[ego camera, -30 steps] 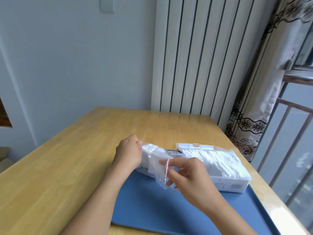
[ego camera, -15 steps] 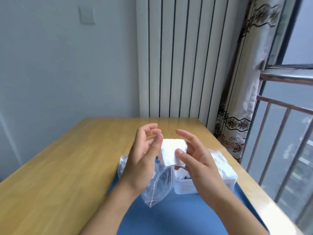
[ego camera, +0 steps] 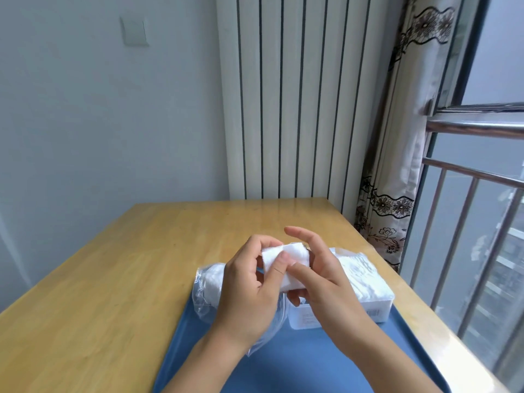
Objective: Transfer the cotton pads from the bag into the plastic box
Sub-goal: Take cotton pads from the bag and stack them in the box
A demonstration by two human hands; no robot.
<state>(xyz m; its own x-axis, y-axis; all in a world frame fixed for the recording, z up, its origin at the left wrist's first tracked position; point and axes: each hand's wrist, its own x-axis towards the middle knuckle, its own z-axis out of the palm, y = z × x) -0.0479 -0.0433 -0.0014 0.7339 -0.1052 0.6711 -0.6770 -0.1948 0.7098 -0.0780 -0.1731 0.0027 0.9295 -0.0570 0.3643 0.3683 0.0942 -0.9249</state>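
I hold a small stack of cotton pads (ego camera: 285, 265) between both hands above the blue mat (ego camera: 297, 361), just left of the plastic box (ego camera: 377, 302). My left hand (ego camera: 249, 290) pinches the stack, thumb on its near face, fingers curled behind. My right hand (ego camera: 326, 282) grips the opposite end, thumb across the front, index finger raised free. The bag (ego camera: 207, 287) lies below the left hand and appears to hold more pads. The box looks nearly full, so I judge the stack should be squared first, kept compressed edge-on, then lowered into whatever gap remains at the near end, releasing only once seated.
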